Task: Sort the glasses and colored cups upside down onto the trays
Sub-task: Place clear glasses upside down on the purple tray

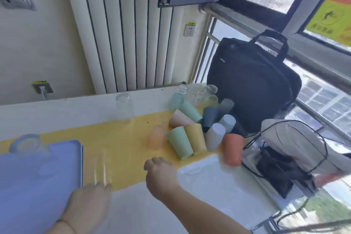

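Note:
A blue tray (28, 192) lies at the table's left. A clear glass (25, 144) stands at its far corner. Another clear glass (100, 167), blurred, stands on the yellow runner (123, 148) beside the tray; my left hand (89, 207) lies flat with its fingertips at that glass's base. My right hand (161, 173) hovers over the runner, fingers loosely curled and holding nothing, just short of a green cup (180, 144). Past it several colored cups lie in a heap, among them a yellow cup (196, 138), an orange-red cup (233, 149) and a translucent orange cup (156, 139).
A tall clear glass (124, 108) stands at the runner's far edge. More clear glasses (210, 90) sit behind the heap. A black bag (252, 85) and a clear pouch with cables (284, 157) crowd the right side. A radiator (123, 34) and a window lie beyond.

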